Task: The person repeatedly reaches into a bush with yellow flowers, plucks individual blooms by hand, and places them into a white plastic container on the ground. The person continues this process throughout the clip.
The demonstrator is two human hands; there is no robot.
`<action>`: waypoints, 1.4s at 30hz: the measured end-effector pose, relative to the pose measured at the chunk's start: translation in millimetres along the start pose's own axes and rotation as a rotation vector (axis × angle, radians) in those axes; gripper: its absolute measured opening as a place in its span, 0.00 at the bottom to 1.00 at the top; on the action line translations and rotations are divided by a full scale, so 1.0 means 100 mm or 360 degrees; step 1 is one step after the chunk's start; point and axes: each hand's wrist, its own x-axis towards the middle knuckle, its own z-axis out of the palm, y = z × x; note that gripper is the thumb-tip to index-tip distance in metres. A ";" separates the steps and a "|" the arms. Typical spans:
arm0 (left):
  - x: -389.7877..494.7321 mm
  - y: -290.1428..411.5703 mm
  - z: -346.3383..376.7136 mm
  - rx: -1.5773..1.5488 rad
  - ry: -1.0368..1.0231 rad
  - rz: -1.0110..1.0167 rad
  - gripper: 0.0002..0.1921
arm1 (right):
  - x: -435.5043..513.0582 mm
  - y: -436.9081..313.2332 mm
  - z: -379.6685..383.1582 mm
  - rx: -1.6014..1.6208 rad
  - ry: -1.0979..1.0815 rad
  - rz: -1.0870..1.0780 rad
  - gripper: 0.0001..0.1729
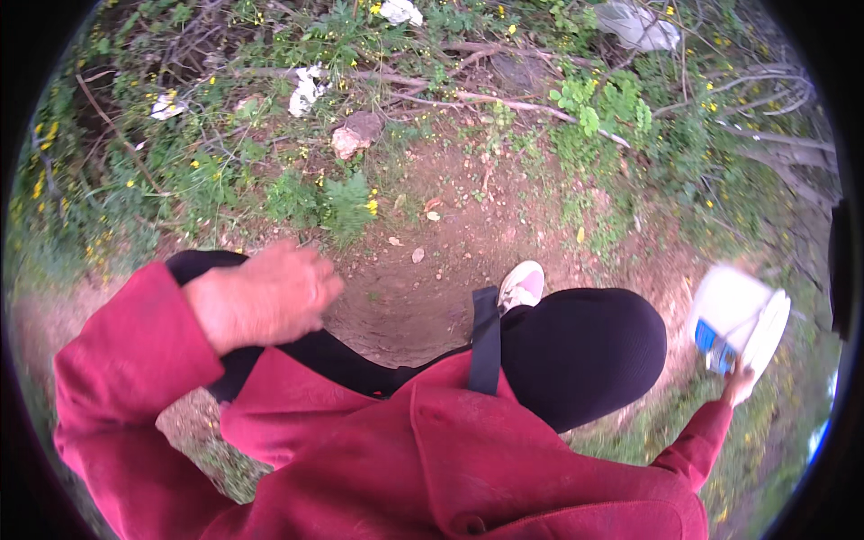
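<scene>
My right hand (740, 383) is out at the far right, gripping a white plastic bucket (730, 300) near its wide white rim. The bucket is tilted on its side and blurred, and a blue printed label shows on its wall. My left hand (266, 293) hangs above my left knee in black trousers, its back towards me. Its fingers are bent and blurred; the palm is hidden, so whether anything is in it cannot be seen. A red coat covers both arms. One pale shoe (523, 283) stands on the bare reddish soil (432, 297) between my legs.
A stone (356, 133) lies ahead on the soil. Dry branches (513, 102) cross the ground behind it. Green weeds with yellow flowers (351, 202) grow around, and white litter (309, 90) and a pale plastic bag (638, 27) lie among them. A dark strap (484, 341) hangs over my coat.
</scene>
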 end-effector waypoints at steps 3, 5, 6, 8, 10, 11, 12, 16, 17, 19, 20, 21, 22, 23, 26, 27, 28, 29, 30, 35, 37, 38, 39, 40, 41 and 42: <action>-0.40 -0.14 0.16 -0.0006 -0.0085 0.0235 0.20 | -0.50 -0.91 -0.76 0.0281 0.0015 -0.0076 0.29; -0.59 -0.28 0.25 -0.0011 -0.0155 0.0303 0.20 | -0.92 -1.50 -1.17 0.0587 -0.0021 -0.0096 0.26; -0.67 -0.33 0.30 0.0013 -0.0177 0.0336 0.20 | -1.16 -1.79 -1.37 0.0598 -0.0015 -0.0139 0.25; -0.84 -0.43 0.40 -0.0019 -0.0242 0.0460 0.18 | -1.66 -2.32 -1.70 0.0648 -0.0053 -0.0187 0.23; -1.00 -0.57 0.47 -0.0090 -0.0229 0.0573 0.17 | -2.14 -2.79 -1.94 0.0591 -0.0102 -0.0265 0.22; -1.07 -0.65 0.49 -0.0140 -0.0205 0.0606 0.18 | -2.35 -3.00 -2.00 0.0566 -0.0142 -0.0289 0.21; -1.13 -0.73 0.50 -0.0180 -0.0186 0.0631 0.19 | -2.52 -3.21 -2.02 0.0343 -0.0099 -0.0379 0.20; -1.26 -0.95 0.54 -0.0271 -0.0093 0.0745 0.20 | -3.08 -3.60 -1.68 0.0114 -0.0227 -0.0574 0.21; -1.27 -0.99 0.56 -0.0282 -0.0094 0.0767 0.20 | -3.18 -3.63 -1.50 0.0152 -0.0269 -0.0661 0.22; -1.32 -1.04 0.61 -0.0313 -0.0034 0.0786 0.20 | -3.45 -3.60 -1.07 0.0084 -0.0288 -0.0763 0.22; -1.35 -1.06 0.64 -0.0312 0.0005 0.0784 0.20 | -3.60 -3.55 -0.87 -0.0010 -0.0271 -0.0817 0.21; -1.38 -1.07 0.66 -0.0267 0.0020 0.0766 0.21 | -3.76 -3.50 -0.67 -0.0028 -0.0248 -0.0844 0.20; -1.40 -1.06 0.68 -0.0268 0.0056 0.0723 0.21 | -3.92 -3.47 -0.42 0.0023 -0.0334 -0.0772 0.19; -1.42 -1.04 0.69 -0.0230 0.0096 0.0700 0.21 | -4.07 -3.44 -0.23 0.0106 -0.0451 -0.0611 0.18; -1.48 -0.92 0.67 -0.0267 0.0129 0.0626 0.21 | -4.45 -3.39 0.09 0.0108 -0.0621 -0.0624 0.15; -1.47 -0.87 0.66 -0.0265 0.0089 0.0557 0.21 | -4.53 -3.38 0.09 0.0168 -0.0670 -0.0663 0.16; -1.47 -0.83 0.64 -0.0272 0.0055 0.0518 0.21 | -4.60 -3.40 0.09 0.0036 -0.0574 -0.0851 0.18; -1.45 -0.79 0.60 -0.0263 0.0019 0.0480 0.22 | -4.61 -3.43 0.05 0.0024 -0.0614 -0.0867 0.18; -1.43 -0.76 0.57 -0.0243 -0.0063 0.0462 0.23 | -4.61 -3.48 0.00 0.0007 -0.0649 -0.0880 0.19; -1.29 -0.61 0.41 -0.0311 0.0030 0.0288 0.25 | -4.26 -3.78 -0.38 0.0310 -0.1259 -0.1129 0.26; -1.26 -0.59 0.34 -0.0380 0.0109 0.0179 0.25 | -4.02 -3.90 -0.53 0.0205 -0.1833 -0.0810 0.29; -1.29 -0.62 0.32 -0.0425 0.0182 0.0101 0.24 | -3.91 -3.95 -0.60 0.0183 -0.1809 -0.0999 0.31; -1.32 -0.65 0.31 -0.0469 0.0364 0.0090 0.23 | -3.80 -4.01 -0.65 0.0199 -0.1767 -0.1071 0.31; -1.38 -0.73 0.32 -0.0672 0.0466 -0.0079 0.21 | -3.69 -4.09 -0.69 0.0291 -0.1633 -0.1250 0.29; -1.51 -0.82 0.34 -0.0819 0.0714 -0.0219 0.20 | -3.59 -4.22 -0.68 0.0352 -0.1366 -0.1435 0.24; -1.69 -0.90 0.39 -0.1322 0.0810 -0.0449 0.21 | -3.50 -4.36 -0.69 0.0417 -0.1210 -0.1464 0.16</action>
